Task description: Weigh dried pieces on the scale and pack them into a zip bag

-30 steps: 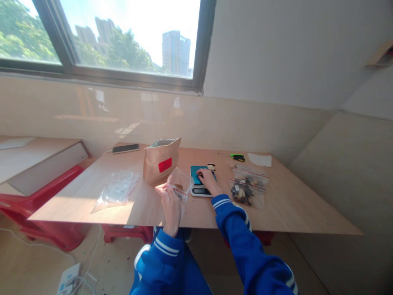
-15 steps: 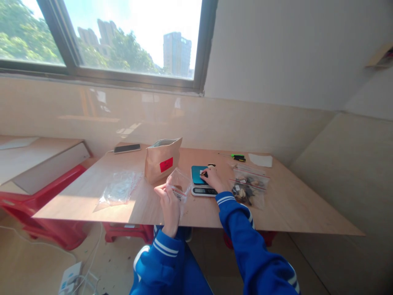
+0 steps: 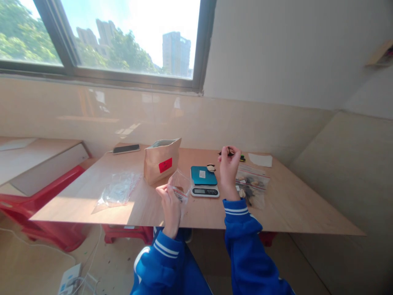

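My left hand (image 3: 169,203) is closed on a clear zip bag (image 3: 181,186) with a red-lined mouth and a little brown matter inside. My right hand (image 3: 229,166) is raised to the right of the kitchen scale (image 3: 204,179), its fingers closed around some dark dried pieces (image 3: 227,151), perhaps mushroom slices. One cream-and-dark dried slice (image 3: 211,168) rests at the back right corner of the scale's blue plate. A white label sticks to that plate; the display is too small to read. Left of the scale a brown paper pouch (image 3: 161,164) with a red label stands with its top open.
Zip bags of dried pieces (image 3: 251,188) lie right of the scale, partly behind my right arm. White paper (image 3: 260,160) and a yellow-black tool (image 3: 242,158) are behind them. Empty clear bags (image 3: 118,190) lie at the left, a phone (image 3: 125,149) at the back.
My right hand has lifted off the scale plate and moved right and up, with dark pieces in its fingers. The plate's label now shows. My left hand has barely moved.
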{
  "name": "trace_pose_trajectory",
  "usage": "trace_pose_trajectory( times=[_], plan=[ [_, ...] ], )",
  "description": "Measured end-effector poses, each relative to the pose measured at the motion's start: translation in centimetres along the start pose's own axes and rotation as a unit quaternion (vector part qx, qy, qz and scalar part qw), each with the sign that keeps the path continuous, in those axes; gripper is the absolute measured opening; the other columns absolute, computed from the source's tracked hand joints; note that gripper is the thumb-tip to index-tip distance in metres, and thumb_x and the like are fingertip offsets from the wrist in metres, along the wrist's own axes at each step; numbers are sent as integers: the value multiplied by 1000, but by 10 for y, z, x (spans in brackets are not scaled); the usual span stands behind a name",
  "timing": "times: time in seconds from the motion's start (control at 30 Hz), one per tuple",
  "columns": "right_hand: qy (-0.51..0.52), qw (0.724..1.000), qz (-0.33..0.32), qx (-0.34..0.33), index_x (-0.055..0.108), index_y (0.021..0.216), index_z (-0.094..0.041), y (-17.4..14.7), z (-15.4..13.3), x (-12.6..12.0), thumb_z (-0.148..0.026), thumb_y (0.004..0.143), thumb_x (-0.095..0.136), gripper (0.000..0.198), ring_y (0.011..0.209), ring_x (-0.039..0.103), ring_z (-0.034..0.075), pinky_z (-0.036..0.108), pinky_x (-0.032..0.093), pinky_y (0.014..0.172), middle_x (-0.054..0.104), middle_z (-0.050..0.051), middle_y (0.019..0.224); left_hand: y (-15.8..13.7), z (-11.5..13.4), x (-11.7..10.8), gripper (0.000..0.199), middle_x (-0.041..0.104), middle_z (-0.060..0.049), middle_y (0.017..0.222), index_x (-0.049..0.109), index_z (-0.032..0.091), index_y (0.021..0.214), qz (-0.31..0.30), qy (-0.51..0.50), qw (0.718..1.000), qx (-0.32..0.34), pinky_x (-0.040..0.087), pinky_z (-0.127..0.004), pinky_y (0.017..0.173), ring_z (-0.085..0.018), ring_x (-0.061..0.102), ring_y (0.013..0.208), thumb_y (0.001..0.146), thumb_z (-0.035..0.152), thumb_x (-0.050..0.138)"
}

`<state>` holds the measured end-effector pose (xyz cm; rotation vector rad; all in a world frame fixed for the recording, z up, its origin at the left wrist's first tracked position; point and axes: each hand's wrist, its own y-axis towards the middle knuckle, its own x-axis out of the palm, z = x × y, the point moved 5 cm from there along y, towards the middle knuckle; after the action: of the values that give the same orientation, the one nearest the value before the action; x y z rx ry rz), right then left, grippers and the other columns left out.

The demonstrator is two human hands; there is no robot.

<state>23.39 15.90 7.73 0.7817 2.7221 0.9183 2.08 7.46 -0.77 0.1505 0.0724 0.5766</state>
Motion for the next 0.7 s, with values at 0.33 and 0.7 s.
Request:
trace_pose_trajectory(
  times=[0.33,0.7],
  plan=[
    [-209,939,-272,-8,51,128,-21,-24,56,18,-35,91,46,39,129,42,22,42,33,108,50,12,134,0,0,-3,25,59,-3,78,38,22,92,20,11,1000,-3,44,-32,59,-18,60,65,93,46,31],
    [-211,958,-191,33,63,83,-17,9,113,7,-14,65,71,21,96,59,30,48,40,92,68,13,91,-1,-2,-7,29,63,-4,85,40,22,94,13,-26,999,-20,47,-31,60,-16,61,63,92,49,33]
  ],
)
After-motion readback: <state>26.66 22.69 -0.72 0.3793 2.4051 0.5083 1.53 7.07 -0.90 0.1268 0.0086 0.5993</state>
